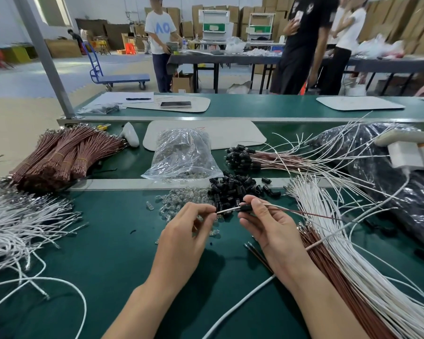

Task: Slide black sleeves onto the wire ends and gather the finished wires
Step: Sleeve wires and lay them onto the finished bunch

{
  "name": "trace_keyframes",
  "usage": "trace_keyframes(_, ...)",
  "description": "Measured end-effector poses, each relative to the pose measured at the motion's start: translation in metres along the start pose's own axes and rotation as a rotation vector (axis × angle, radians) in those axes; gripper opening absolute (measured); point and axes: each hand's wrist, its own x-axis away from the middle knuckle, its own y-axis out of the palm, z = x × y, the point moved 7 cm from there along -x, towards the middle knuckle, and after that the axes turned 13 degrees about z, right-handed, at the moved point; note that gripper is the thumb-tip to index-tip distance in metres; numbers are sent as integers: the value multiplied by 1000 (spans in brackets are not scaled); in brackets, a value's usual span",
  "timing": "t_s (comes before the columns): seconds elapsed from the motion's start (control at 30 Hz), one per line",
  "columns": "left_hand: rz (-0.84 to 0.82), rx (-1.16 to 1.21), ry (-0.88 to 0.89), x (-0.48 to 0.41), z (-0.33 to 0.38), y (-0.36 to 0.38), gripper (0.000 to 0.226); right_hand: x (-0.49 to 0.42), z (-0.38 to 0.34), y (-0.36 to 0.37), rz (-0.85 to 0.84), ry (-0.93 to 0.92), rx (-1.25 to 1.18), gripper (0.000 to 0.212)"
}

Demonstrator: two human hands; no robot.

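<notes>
Bare left hand (189,231) is pinching a thin white wire (227,210) by its tip above the green mat (123,260); right hand (267,228) is gripping a small black plastic sleeve (244,207) on it. Keeping the wire taut should ease sliding.

One black sleeve (244,207): a short dark tube threaded on a thin wire pair (289,210), one white, one brown. It is level in the air, with the white tip poking out to the left. The left hand (189,231) pinches the tip and the right hand (267,228) grips the sleeve.

Loose sleeves (233,189): a heap just behind, with a few strays to its right.

Finished wires (267,157): a bundle farther back, capped ends bunched at the left, tails fanning right.

Bare wires (333,241): a thick white-and-brown sheaf at the right.
</notes>
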Motion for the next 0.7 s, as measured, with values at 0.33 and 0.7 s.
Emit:
trace_keyframes(0.33,-27,64,-28,4,-1,6,12,11,12,12,-90,58,61,23)
trace_keyframes(0.7,-51,157,-124,6,-6,12,16,13,15,18,-169,42,109,33)
